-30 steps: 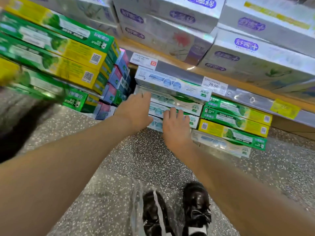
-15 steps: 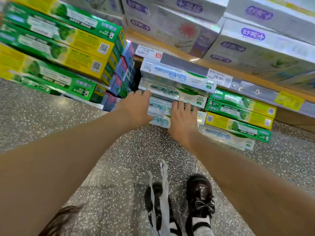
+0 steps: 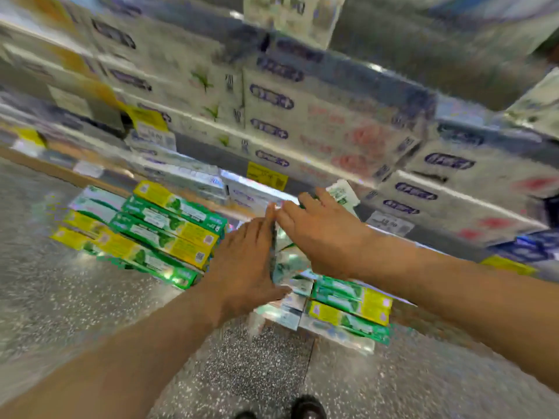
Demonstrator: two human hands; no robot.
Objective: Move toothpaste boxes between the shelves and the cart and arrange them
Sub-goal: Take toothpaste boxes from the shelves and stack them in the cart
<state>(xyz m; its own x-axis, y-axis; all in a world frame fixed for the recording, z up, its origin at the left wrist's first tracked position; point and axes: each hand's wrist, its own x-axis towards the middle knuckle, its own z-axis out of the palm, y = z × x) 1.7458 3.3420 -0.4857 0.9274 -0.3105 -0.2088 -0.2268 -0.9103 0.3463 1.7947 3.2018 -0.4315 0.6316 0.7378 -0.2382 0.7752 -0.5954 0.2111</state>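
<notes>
The view is blurred by motion. My left hand (image 3: 246,261) and my right hand (image 3: 320,234) lie flat, fingers straight, on a stack of pale silver-green toothpaste boxes (image 3: 287,267) on the bottom shelf. Their fingertips nearly touch above the stack. Green-and-yellow toothpaste boxes (image 3: 163,231) are stacked to the left of my left hand. More green-and-yellow boxes (image 3: 351,309) lie under my right forearm. White boxes with purple logos (image 3: 302,116) fill the shelf above.
A shelf edge with yellow and white price tags (image 3: 266,175) runs just beyond my fingers. Speckled grey floor (image 3: 272,373) lies below, with my dark shoes (image 3: 307,408) at the bottom edge. No cart is in view.
The camera has swung right and up, blurring the scene. Both hands have slid up the stack and come closer together, fingertips almost touching.
</notes>
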